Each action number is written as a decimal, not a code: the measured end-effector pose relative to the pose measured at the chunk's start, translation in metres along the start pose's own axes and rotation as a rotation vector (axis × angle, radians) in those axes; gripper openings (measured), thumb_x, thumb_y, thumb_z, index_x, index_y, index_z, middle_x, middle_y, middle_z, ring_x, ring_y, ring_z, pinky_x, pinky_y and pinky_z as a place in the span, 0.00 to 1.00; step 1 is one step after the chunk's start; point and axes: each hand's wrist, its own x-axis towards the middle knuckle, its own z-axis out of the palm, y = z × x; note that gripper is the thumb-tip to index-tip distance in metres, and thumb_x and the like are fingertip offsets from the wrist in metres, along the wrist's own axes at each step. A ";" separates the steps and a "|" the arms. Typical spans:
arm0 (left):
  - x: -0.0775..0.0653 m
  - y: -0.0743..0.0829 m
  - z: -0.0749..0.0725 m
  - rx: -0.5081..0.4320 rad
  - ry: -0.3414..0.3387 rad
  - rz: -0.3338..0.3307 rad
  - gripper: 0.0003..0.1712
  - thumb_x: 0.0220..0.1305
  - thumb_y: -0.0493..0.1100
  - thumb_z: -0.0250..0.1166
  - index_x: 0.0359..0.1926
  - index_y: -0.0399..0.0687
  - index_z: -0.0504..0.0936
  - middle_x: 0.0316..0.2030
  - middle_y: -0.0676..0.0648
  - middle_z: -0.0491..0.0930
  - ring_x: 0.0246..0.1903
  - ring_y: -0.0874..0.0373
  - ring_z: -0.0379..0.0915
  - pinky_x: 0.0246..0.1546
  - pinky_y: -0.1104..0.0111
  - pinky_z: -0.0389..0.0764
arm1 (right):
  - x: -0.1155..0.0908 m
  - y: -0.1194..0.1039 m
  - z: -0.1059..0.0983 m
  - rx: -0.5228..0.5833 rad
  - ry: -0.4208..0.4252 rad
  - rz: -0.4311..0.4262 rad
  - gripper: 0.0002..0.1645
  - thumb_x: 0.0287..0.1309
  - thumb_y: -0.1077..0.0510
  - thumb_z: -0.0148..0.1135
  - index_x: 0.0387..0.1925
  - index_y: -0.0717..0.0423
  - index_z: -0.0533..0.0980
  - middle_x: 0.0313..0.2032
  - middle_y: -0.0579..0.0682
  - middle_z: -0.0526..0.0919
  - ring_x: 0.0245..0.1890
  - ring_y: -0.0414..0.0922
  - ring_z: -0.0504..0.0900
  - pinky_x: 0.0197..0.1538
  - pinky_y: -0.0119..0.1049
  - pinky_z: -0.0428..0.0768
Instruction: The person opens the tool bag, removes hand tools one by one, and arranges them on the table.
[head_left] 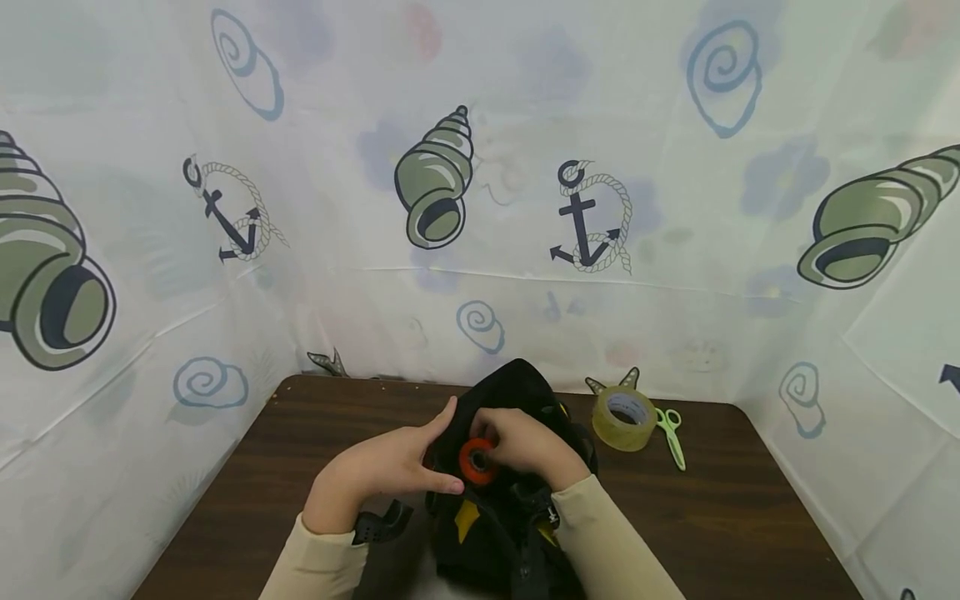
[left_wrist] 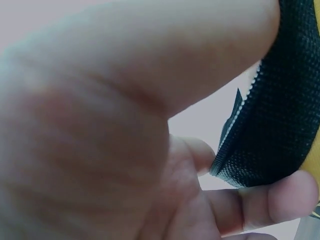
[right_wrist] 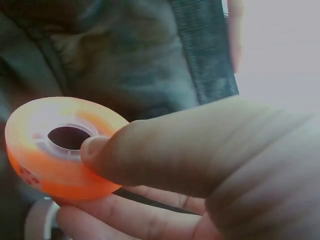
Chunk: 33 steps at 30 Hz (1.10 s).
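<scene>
My right hand (head_left: 517,442) pinches an orange wheel (right_wrist: 65,180) with a pale hub and a dark centre hole, like a skate wheel. In the right wrist view, the thumb presses the hub while fingers support it from below. The wheel is over the mouth of a black bag (head_left: 517,379) with yellow patches. Dark lining (right_wrist: 135,60) shows behind it. At the bag's left side, my left hand (head_left: 382,467) has its thumb and a finger spread wide and straight, touching the opening. The left wrist view shows a zip edge (left_wrist: 240,110) by the fingers.
A roll of clear yellowish tape (head_left: 624,419) lies on the brown table (head_left: 720,517) to the bag's right. Beside it are light green scissors (head_left: 672,442). A patterned white curtain (head_left: 517,75) surrounds the table at the back and sides.
</scene>
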 end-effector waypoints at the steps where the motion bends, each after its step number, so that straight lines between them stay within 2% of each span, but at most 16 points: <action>1: 0.000 0.000 0.000 -0.001 -0.001 0.000 0.70 0.67 0.68 0.75 0.89 0.71 0.32 0.73 0.43 0.78 0.58 0.57 0.85 0.63 0.48 0.83 | -0.002 -0.001 -0.003 0.003 0.005 -0.001 0.17 0.66 0.66 0.74 0.52 0.49 0.82 0.42 0.47 0.87 0.39 0.41 0.83 0.44 0.38 0.87; 5: 0.000 0.000 0.000 0.006 0.002 -0.001 0.70 0.67 0.68 0.75 0.90 0.67 0.33 0.74 0.42 0.77 0.59 0.56 0.84 0.64 0.47 0.83 | -0.008 -0.003 -0.011 0.009 0.024 0.004 0.17 0.67 0.66 0.72 0.54 0.50 0.82 0.42 0.49 0.86 0.38 0.43 0.83 0.41 0.39 0.86; 12: -0.001 0.001 0.001 0.023 0.016 -0.029 0.68 0.68 0.71 0.73 0.90 0.71 0.34 0.76 0.42 0.76 0.57 0.56 0.85 0.64 0.47 0.83 | -0.020 -0.010 -0.021 0.039 0.045 -0.011 0.15 0.70 0.65 0.71 0.54 0.49 0.81 0.42 0.48 0.85 0.33 0.44 0.83 0.34 0.37 0.86; 16: -0.001 0.002 0.001 0.019 0.025 -0.045 0.67 0.69 0.73 0.70 0.89 0.72 0.32 0.78 0.43 0.73 0.63 0.52 0.83 0.68 0.44 0.81 | -0.030 -0.015 -0.031 0.017 0.084 -0.043 0.15 0.71 0.64 0.71 0.54 0.47 0.81 0.43 0.47 0.85 0.34 0.44 0.83 0.36 0.36 0.86; 19: 0.000 0.003 0.001 0.015 0.036 -0.056 0.67 0.69 0.74 0.68 0.89 0.71 0.32 0.80 0.45 0.70 0.68 0.50 0.81 0.71 0.42 0.78 | -0.038 -0.018 -0.038 -0.005 0.128 -0.079 0.15 0.71 0.65 0.71 0.53 0.47 0.81 0.46 0.47 0.86 0.39 0.43 0.85 0.43 0.38 0.88; 23: 0.002 0.003 0.001 0.014 0.059 -0.050 0.64 0.71 0.75 0.65 0.90 0.69 0.34 0.71 0.48 0.81 0.70 0.49 0.80 0.74 0.40 0.75 | -0.050 -0.020 -0.046 0.001 0.191 -0.112 0.15 0.71 0.66 0.71 0.53 0.48 0.82 0.50 0.47 0.87 0.46 0.44 0.87 0.51 0.45 0.91; 26: 0.003 0.003 0.002 0.009 0.066 -0.040 0.62 0.72 0.75 0.64 0.90 0.69 0.35 0.63 0.50 0.87 0.69 0.49 0.81 0.74 0.40 0.75 | -0.058 -0.020 -0.049 -0.006 0.238 -0.120 0.15 0.70 0.65 0.71 0.53 0.48 0.82 0.50 0.46 0.87 0.46 0.43 0.86 0.53 0.45 0.91; 29: 0.003 0.003 0.002 0.013 0.071 -0.039 0.63 0.71 0.75 0.65 0.90 0.69 0.36 0.70 0.48 0.82 0.70 0.48 0.80 0.73 0.40 0.76 | -0.064 -0.016 -0.050 -0.026 0.280 -0.135 0.15 0.70 0.65 0.71 0.53 0.47 0.82 0.48 0.44 0.86 0.44 0.40 0.85 0.51 0.41 0.90; 33: 0.004 0.002 0.004 0.022 0.071 -0.034 0.63 0.71 0.75 0.65 0.90 0.68 0.37 0.80 0.46 0.69 0.73 0.46 0.76 0.74 0.40 0.75 | -0.073 -0.010 -0.050 -0.042 0.335 -0.171 0.15 0.70 0.65 0.72 0.53 0.46 0.83 0.46 0.42 0.86 0.42 0.37 0.84 0.49 0.37 0.89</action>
